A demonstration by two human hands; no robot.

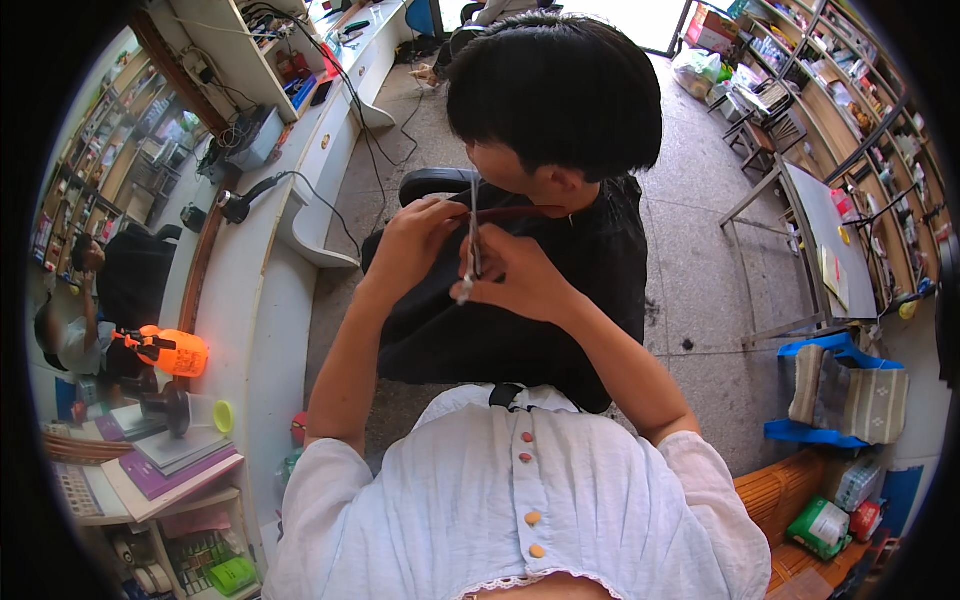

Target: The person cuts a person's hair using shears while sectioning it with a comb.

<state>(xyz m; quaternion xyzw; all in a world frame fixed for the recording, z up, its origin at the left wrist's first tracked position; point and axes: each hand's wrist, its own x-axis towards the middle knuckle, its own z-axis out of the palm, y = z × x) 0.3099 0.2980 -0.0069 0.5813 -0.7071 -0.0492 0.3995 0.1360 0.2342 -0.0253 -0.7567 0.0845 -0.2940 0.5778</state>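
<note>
A seated person with short black hair [555, 90] is in front of me, turned to the left and covered by a black cape [480, 337]. My right hand [517, 274] holds metal hair scissors [474, 247], their blades pointing up near the person's chin. In my left hand [420, 236], the fingers grip the left end of a thin reddish comb [517, 213], which lies across below the jaw and ear. Both hands are close together over the cape. Whether the scissor blades are apart is hard to tell.
Along the left runs a white counter [247, 300] with a hair dryer [236, 206], an orange spray bottle [176, 351] and a mirror behind. Dark cords hang onto the floor. A table [825, 232], a blue chair with cushions [844, 431] and a bamboo bench [780, 487] stand right.
</note>
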